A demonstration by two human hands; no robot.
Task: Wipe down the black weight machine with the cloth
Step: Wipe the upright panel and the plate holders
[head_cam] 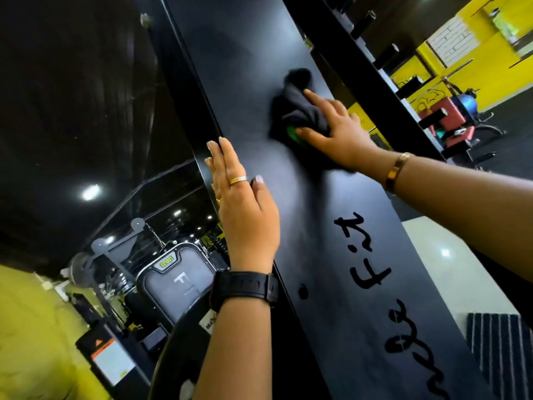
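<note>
**Two hands on the front panel of a black weight machine, head view**

The black weight machine [259, 67] fills the middle of the view as a long flat panel that runs slantwise from top centre to bottom right. The panel is the landmark for all places given below.

The cloth [297, 111] is dark and bunched, and lies flat against the panel's face in its upper half, nearer the right edge than the left. Its outline is blurred. A small green patch [292, 134] shows at the cloth's lower edge; whether it belongs to the cloth cannot be told.

The right hand [337, 131] presses the cloth onto the panel. Forefinger and thumb are straight and spread apart on top of the fabric, and the palm bears down behind them. The other fingers are hidden. A gold bracelet [396, 171] circles this wrist, just off the panel's right edge.

The left hand [245, 209] rests on the panel's left edge, below the cloth and apart from it. Its fingers are straight and held together along the edge, and the thumb lies on the panel's face. It holds nothing. It wears a ring [238, 179] and a black watch [245, 287].

Dark script lettering [363, 255] runs down the lower half of the panel's face.

Left of the panel stands another machine with a grey shroud [178, 284]. Right of the panel lie a striped mat [501, 356], a red bench [450, 119] and a blue ball [468, 103], with a yellow wall [432, 62] beyond.
</note>
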